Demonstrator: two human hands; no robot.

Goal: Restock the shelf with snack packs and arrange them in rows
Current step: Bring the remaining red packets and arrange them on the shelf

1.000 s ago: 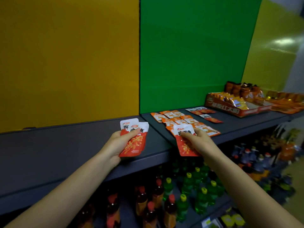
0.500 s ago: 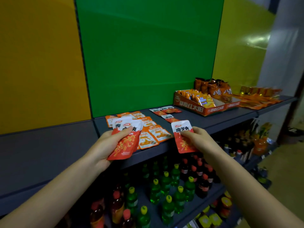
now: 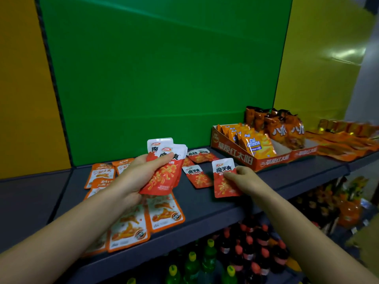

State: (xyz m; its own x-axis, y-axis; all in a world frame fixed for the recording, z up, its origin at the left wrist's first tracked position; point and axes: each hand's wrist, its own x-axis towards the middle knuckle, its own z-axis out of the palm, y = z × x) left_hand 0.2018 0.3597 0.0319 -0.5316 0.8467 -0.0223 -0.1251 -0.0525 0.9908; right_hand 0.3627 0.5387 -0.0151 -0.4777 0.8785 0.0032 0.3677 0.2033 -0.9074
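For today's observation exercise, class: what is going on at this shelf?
A person is restocking the shelf. The left hand grips a small stack of red snack packs, while the right hand pinches a single pack next to the flat red packs already lying there. To the left, orange packs lie in rows.

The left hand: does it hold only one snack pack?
No, the left hand grips a fanned stack of red packs, with several white tops showing; the right hand pinches a single pack.
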